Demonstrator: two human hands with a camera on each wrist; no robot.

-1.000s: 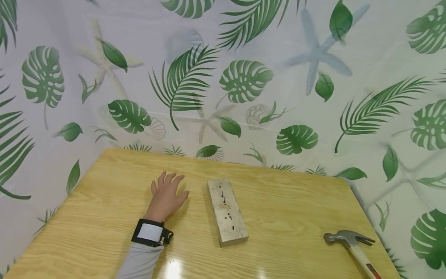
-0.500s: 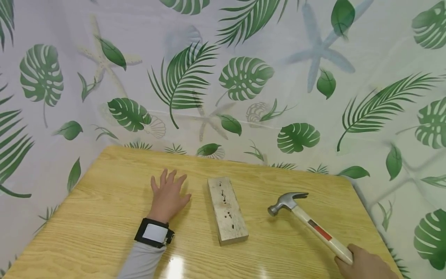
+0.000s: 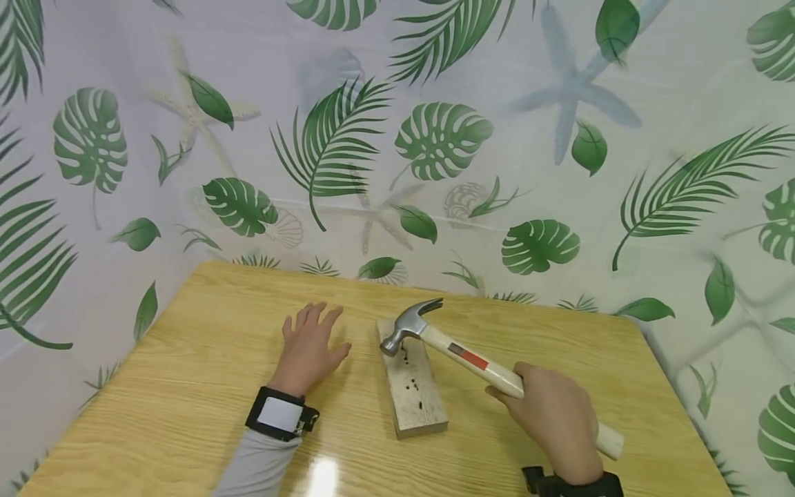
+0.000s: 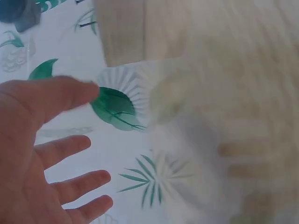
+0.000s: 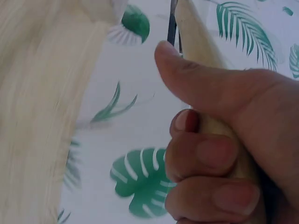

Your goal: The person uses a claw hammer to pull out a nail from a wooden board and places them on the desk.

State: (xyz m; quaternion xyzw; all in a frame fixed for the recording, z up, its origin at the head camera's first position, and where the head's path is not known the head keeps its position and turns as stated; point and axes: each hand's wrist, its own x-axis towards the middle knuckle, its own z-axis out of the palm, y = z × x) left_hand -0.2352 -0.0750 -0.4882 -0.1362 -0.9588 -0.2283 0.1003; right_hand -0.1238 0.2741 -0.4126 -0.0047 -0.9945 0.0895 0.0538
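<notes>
A pale wooden block (image 3: 413, 404) lies lengthwise on the table, with dark holes in its top and nails standing near its far end. My right hand (image 3: 553, 414) grips the claw hammer (image 3: 478, 362) by its light handle. In the head view the steel head covers part of the block's far end; contact cannot be told. The right wrist view shows fingers and thumb wrapped round the handle (image 5: 201, 32). Left of the block, my left hand (image 3: 310, 352) has its fingers spread and holds nothing. In the left wrist view a nail (image 4: 88, 24) sticks out from the block.
The wood-grain table (image 3: 186, 386) has its back edge against a white sheet (image 3: 472, 62) printed with leaves and starfish. The sheet also runs along the table's left and right sides. Black straps (image 3: 282, 414) sit on the wrists.
The hammer lay at the table's right side; my right hand has come into view holding it. Its head has moved left to over the block. My left hand stays much the same.
</notes>
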